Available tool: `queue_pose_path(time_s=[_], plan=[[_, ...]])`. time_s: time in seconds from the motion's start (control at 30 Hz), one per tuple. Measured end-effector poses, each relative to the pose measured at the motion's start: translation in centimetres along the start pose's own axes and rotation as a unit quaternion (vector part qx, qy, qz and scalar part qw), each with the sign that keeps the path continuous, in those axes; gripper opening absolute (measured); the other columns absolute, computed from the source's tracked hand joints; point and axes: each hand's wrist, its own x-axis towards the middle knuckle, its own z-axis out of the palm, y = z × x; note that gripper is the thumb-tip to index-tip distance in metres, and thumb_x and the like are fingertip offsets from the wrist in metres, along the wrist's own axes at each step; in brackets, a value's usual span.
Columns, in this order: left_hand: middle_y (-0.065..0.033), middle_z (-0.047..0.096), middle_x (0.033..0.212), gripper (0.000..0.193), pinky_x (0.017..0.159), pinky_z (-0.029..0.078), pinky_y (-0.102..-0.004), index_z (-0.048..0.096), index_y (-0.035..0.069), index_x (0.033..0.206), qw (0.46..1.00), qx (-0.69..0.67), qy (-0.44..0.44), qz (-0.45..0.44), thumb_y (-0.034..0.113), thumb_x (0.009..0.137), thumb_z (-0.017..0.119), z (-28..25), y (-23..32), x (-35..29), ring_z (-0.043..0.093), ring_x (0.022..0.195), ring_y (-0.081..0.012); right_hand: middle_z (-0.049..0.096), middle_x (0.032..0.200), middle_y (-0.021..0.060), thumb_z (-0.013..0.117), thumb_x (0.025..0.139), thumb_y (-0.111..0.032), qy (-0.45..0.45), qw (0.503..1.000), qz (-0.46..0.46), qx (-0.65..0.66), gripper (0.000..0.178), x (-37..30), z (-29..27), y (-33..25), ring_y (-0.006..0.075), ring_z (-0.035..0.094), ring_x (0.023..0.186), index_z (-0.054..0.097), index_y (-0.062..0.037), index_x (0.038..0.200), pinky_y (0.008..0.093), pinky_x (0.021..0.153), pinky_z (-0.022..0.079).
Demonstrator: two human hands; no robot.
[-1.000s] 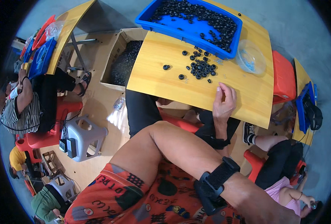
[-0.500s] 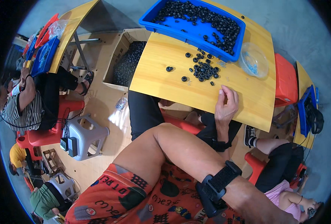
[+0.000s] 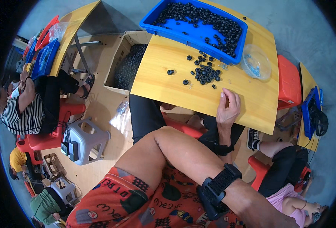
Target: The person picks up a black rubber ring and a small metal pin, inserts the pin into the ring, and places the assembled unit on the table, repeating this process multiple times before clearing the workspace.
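My right hand (image 3: 228, 105) rests at the near edge of the yellow table (image 3: 164, 89), fingers loosely bent, thumb a little apart from them, nothing visible in it. Just ahead lies a loose pile of small black ring-shaped parts (image 3: 206, 74), with several strays around it. Tiny pale pieces (image 3: 223, 67) lie beside the pile. My left arm bends across in front, a black strapped device (image 3: 219, 186) at its wrist. Beyond that strap my left hand (image 3: 261, 207) runs toward the lower edge; its fingers are hidden.
A blue tray (image 3: 190, 40) of black parts stands at the far side, next to a clear round tub (image 3: 264, 62) of small bluish pieces. A carton (image 3: 118, 57) of dark parts is on the floor. Grey stool (image 3: 88, 138) and red stool (image 3: 289, 81) stand nearby; other people sit left and right.
My left forearm has shifted slightly left. My right hand stays in nearly the same place, and the parts on the table look unchanged.
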Motion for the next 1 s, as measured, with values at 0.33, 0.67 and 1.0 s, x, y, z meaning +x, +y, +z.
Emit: queue_pose_path(time_s=[0.33,0.67,1.0], plan=[[-0.0231,0.070,0.090,0.049,0.071,0.053,-0.0372,0.059,-0.007,0.123,0.968,0.088,0.017,0.233,0.031,0.092,0.065,1.0,-3.6,0.2,0.069,0.082,-0.0295,0.065,0.096,0.0121,0.065,0.088,-0.004,-0.004,1.000,-0.003,-0.005,0.015,0.0,0.3,-0.2,0.0315,0.061,0.095,0.069,-0.0039,0.102,0.0417,0.087,0.046],[-0.0247,0.069,0.088,0.049,0.068,0.053,-0.0377,0.060,-0.008,0.120,0.986,0.023,-0.047,0.156,0.031,0.091,0.066,-0.3,-3.5,1.7,0.069,0.079,-0.0301,0.065,0.095,0.0118,0.065,0.088,-0.005,-0.006,1.000,-0.021,-0.008,0.014,0.0,0.3,-0.1,0.0320,0.061,0.093,0.069,-0.0041,0.102,0.0421,0.085,0.046],[-0.0256,0.069,0.090,0.053,0.067,0.053,-0.0386,0.059,-0.011,0.119,0.977,0.064,0.058,0.194,0.033,0.089,0.067,1.6,-4.0,1.3,0.069,0.079,-0.0312,0.065,0.095,0.0118,0.065,0.088,-0.005,-0.006,1.000,-0.012,-0.003,0.015,0.1,0.4,-0.2,0.0314,0.061,0.093,0.069,-0.0039,0.102,0.0419,0.086,0.046]])
